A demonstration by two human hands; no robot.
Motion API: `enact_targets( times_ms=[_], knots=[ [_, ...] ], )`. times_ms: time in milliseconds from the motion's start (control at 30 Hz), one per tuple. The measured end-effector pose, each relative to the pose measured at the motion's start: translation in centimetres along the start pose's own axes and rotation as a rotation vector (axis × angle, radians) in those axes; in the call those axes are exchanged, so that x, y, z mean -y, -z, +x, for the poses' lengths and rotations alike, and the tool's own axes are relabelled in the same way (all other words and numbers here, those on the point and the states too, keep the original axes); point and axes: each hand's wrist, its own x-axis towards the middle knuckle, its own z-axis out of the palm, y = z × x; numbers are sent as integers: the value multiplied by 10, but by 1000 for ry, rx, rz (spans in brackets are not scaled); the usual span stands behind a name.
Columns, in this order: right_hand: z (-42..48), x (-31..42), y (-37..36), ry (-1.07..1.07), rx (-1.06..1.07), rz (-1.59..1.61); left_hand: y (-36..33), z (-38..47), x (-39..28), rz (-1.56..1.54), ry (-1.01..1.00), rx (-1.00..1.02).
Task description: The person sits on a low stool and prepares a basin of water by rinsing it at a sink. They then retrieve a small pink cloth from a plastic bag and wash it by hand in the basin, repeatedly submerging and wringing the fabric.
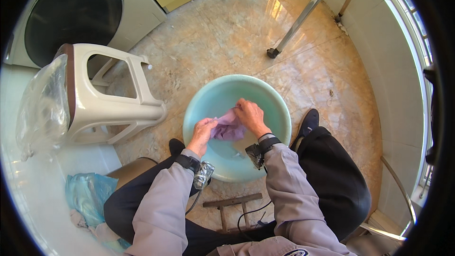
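Between my legs on the floor stands a round light-green plastic basin [282, 113] with some water in it. A wet purple cloth [229, 129] is stretched between my hands over the basin. My left hand [202, 135] pinches its left end near the basin's left side. At the cloth's upper right part, my right hand [251, 115] grips the fabric with bent fingers. The cloth's lower folds hang at or just above the water; which of the two I cannot tell. Both wrists bear black straps with small devices.
At the left, a white plastic stool [110, 110] lies on its side near a washing machine [76, 14]. A blue plastic bag [89, 192] is beside my left leg. A metal pole with a caster [273, 53] stands beyond the basin, and a wooden frame [233, 201] is below it.
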Motion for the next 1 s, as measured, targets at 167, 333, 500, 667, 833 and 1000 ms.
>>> enact_targets(
  times_ms=[167, 333, 500, 667, 833, 1000],
  knots=[
    [19, -27, -32, 200, -244, -170, 0, 40, 36, 28, -41, -21],
    [19, -46, -56, 133, -100, -263, -10, 55, 62, 220, -80, -129],
    [-13, 16, -45, -231, 37, 429, -23, 50, 52, -244, -10, -154],
    [-20, 55, -44, -76, -40, 226, -33, 19, 31, -613, 10, 12],
    [-18, 40, -55, -441, -167, 342, -63, 6, 20, -521, 57, -12],
    [-13, 16, -63, -168, -48, 184, -38, 11, 16, -569, 89, -27]
  ],
)
